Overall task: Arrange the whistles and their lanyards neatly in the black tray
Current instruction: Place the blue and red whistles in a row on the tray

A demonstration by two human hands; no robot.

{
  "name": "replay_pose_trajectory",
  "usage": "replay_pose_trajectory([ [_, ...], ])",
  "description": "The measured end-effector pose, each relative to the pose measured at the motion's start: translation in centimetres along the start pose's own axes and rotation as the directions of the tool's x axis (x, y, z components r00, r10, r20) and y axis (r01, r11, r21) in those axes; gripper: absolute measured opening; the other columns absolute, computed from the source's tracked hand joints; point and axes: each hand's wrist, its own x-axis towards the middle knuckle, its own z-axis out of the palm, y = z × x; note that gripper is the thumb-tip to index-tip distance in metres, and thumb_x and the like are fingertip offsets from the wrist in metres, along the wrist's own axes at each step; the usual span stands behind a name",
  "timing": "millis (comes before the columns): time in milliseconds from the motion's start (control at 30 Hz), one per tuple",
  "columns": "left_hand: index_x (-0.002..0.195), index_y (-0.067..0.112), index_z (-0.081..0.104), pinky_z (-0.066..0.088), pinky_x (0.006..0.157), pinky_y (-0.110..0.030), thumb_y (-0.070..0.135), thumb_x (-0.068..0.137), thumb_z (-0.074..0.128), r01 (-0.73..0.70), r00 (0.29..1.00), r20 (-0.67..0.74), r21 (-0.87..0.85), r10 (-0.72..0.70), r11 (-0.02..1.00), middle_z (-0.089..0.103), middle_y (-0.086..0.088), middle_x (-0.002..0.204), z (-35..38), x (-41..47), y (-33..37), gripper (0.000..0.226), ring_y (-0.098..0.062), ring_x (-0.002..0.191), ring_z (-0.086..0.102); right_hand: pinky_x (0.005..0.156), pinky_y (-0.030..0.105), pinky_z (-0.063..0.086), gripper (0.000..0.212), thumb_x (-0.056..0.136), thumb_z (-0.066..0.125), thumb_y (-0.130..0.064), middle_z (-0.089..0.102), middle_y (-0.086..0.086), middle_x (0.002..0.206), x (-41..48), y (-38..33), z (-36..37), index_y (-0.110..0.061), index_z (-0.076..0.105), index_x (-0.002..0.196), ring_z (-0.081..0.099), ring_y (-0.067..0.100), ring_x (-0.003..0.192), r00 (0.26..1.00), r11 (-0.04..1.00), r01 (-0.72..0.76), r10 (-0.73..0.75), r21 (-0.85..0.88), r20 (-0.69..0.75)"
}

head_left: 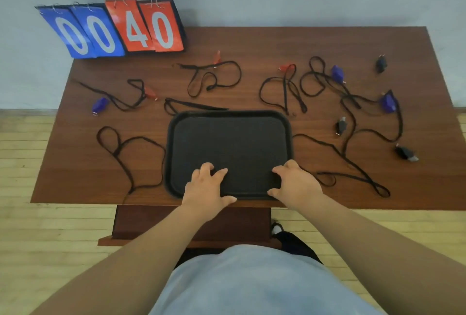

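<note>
The black tray (229,143) lies empty at the middle of the table's near edge. My left hand (205,188) and my right hand (295,183) both hold its near rim, fingers inside the tray and thumbs along the front edge. Whistles lie scattered around it: a blue whistle (100,105) and a red whistle (151,93) on the left, red ones further back (217,56), and blue whistles (388,103) and black whistles (341,125) on the right. Black lanyards (121,148) lie in tangled loops on both sides of the tray (353,163).
A flip scoreboard (113,30) reading 00 40 stands at the back left corner of the brown wooden table (252,40). A grey wall is behind it, and wooden floor shows on both sides.
</note>
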Motion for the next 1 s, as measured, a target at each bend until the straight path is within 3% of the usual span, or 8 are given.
replay_pose_trajectory([
  [267, 0.156, 0.034, 0.032, 0.042, 0.112, -0.045, 0.063, 0.094, 0.057, 0.060, 0.997, -0.046, -0.072, -0.064, 0.996, 0.028, -0.001, 0.157, -2.6, 0.1, -5.5, 0.073, -0.026, 0.142, 0.034, 0.111, 0.043, 0.045, 0.067, 0.092, 0.068, -0.049, 0.036, 0.003, 0.153, 2.3, -5.3, -0.8, -0.028, 0.045, 0.151, 0.040, 0.031, 0.137, 0.992, 0.992, 0.122, -0.121, -0.020, 0.032],
  [600, 0.154, 0.032, 0.037, 0.045, 0.108, -0.046, 0.059, 0.094, 0.059, 0.183, 0.968, -0.128, -0.241, -0.218, 0.953, 0.034, 0.000, 0.148, -6.8, -0.8, -16.3, 0.070, -0.026, 0.138, 0.037, 0.113, 0.044, 0.041, 0.065, 0.094, 0.066, -0.046, 0.032, 0.003, 0.156, 6.5, -17.4, -1.4, -0.027, 0.043, 0.151, 0.035, 0.030, 0.141, 0.965, 0.966, 0.257, -0.255, -0.020, 0.062],
  [833, 0.151, 0.030, 0.041, 0.045, 0.107, -0.046, 0.058, 0.091, 0.065, 0.243, 0.918, -0.219, -0.348, -0.331, 0.905, 0.038, -0.004, 0.144, -10.4, 1.3, -24.4, 0.070, -0.030, 0.134, 0.041, 0.112, 0.040, 0.041, 0.046, 0.095, 0.067, -0.035, 0.046, 0.003, 0.148, 9.9, -25.9, -2.1, -0.023, 0.057, 0.139, 0.042, 0.026, 0.139, 0.921, 0.926, 0.377, -0.376, -0.003, -0.099],
  [1000, 0.153, 0.033, 0.038, 0.044, 0.108, -0.048, 0.051, 0.093, 0.065, 0.258, 0.876, -0.291, -0.391, -0.385, 0.883, 0.036, -0.006, 0.147, -13.0, 5.8, -28.8, 0.068, -0.031, 0.134, 0.041, 0.108, 0.038, 0.043, 0.046, 0.096, 0.066, -0.034, 0.049, 0.004, 0.143, 15.2, -32.2, -4.1, -0.020, 0.058, 0.139, 0.047, 0.026, 0.133, 0.899, 0.931, 0.364, -0.356, -0.015, -0.255],
])
